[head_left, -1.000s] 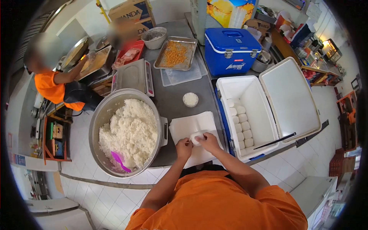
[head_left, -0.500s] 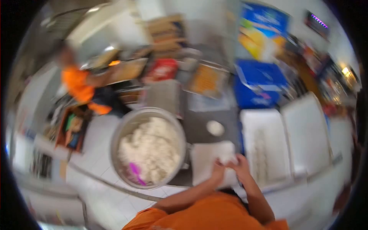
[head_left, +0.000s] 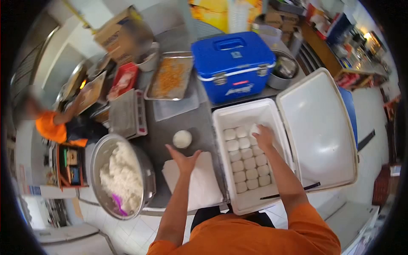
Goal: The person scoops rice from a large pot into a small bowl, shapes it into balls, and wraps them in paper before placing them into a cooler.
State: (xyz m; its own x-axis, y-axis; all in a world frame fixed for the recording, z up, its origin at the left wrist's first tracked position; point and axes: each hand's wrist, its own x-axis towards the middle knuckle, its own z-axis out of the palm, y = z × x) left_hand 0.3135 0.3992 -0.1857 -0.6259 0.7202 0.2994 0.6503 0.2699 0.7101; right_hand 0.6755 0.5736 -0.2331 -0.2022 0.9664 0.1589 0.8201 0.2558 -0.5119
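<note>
White bundles (head_left: 251,163) sit in rows inside the cooler (head_left: 238,205), where the right hand (head_left: 264,138) grips one more bundle (head_left: 255,129) at the far end. Just left of the cooler, the left hand (head_left: 184,160) spreads its fingers wide over paper sheets (head_left: 204,182) on the table (head_left: 199,127); contact cannot be told. Also left of the cooler stand a small bowl (head_left: 182,146) of rice and, farther off, a large rice pot (head_left: 147,170).
</note>
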